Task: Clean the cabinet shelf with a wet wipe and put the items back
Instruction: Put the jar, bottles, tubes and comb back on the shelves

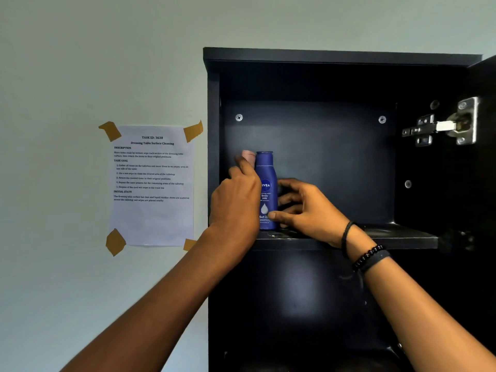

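A blue Nivea body milk bottle [265, 189] stands upright on the dark cabinet shelf [397, 237], toward its left side. My right hand [303, 208] curls round the bottle's lower half, thumb across the front, fingers behind. Just left of it stands a pink-capped item [248, 156], mostly hidden. My left hand [237, 200] wraps round this pink item, fingers reaching up near its cap. No wet wipe is in view.
The black cabinet [341, 57] hangs on a pale wall, its door [485, 157] swung open at the right on a metal hinge [445, 126]. A taped paper task sheet [152, 183] hangs on the wall to the left. Below the shelf is a dark lower compartment.
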`<action>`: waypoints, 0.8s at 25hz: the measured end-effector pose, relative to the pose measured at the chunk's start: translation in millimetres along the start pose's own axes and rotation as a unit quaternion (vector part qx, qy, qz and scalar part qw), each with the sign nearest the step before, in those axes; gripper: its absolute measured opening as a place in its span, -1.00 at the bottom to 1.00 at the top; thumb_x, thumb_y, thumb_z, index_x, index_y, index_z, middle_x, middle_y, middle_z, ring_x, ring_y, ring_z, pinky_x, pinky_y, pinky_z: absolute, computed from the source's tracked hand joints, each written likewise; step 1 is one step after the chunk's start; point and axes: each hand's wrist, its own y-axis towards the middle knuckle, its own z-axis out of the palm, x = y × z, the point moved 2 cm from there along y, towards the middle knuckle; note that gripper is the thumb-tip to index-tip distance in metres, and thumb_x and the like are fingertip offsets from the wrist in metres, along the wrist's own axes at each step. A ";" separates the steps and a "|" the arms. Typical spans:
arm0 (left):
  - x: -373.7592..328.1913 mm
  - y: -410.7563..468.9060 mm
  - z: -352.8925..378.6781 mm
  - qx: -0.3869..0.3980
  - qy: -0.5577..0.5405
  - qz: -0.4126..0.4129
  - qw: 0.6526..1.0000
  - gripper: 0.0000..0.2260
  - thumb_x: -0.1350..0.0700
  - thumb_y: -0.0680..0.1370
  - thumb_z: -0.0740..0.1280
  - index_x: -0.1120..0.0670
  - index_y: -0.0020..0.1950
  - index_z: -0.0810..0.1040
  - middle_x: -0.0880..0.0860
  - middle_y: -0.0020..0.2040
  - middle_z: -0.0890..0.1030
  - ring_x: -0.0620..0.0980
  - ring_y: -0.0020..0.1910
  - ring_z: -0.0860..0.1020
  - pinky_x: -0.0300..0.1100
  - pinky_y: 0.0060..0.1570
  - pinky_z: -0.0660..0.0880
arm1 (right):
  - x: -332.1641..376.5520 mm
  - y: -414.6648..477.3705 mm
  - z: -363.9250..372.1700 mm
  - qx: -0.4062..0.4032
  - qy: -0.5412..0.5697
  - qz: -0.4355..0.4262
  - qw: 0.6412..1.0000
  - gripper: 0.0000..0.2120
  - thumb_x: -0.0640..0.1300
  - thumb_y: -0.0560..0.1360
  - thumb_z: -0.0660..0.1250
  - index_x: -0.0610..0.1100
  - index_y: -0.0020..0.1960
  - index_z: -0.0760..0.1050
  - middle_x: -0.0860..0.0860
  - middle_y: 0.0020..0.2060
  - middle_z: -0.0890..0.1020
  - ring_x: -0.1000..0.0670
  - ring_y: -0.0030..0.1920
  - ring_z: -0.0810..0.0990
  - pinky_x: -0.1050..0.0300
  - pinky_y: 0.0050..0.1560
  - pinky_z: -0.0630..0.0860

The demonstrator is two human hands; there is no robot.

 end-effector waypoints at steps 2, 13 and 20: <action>0.8 -2.1 3.7 -0.008 0.020 0.005 1.000 -0.37 0.05 0.59 0.25 0.21 0.51 -0.01 0.20 0.34 0.35 0.18 0.18 0.53 -0.11 0.07 0.50 | -2.4 0.8 0.9 0.003 -0.027 -0.013 1.000 -0.42 -0.21 0.40 0.48 -0.03 0.35 0.36 -0.05 -0.14 0.66 -0.02 -0.25 0.67 -0.03 -0.12 0.65; 34.2 -23.0 25.5 -0.237 0.156 0.172 0.943 -0.55 0.15 0.50 0.35 0.26 0.36 0.42 0.29 0.44 0.32 0.26 0.47 0.23 0.12 0.42 0.25 | -4.9 4.3 2.8 0.019 -0.023 -0.033 0.999 -0.45 -0.25 0.51 0.34 0.01 0.38 0.20 -0.12 -0.09 0.64 -0.20 -0.13 0.65 -0.02 -0.09 0.63; 59.6 -16.6 22.9 -0.175 -0.138 0.015 0.975 -0.18 -0.09 0.54 0.32 0.11 0.56 -0.15 0.09 0.58 -0.11 0.05 0.55 -0.08 -0.37 0.39 -0.23 | 0.9 8.4 6.2 0.044 -0.015 0.011 0.999 -0.56 -0.26 0.50 0.35 -0.08 0.30 0.28 -0.16 -0.05 0.63 -0.10 -0.11 0.63 0.04 -0.09 0.62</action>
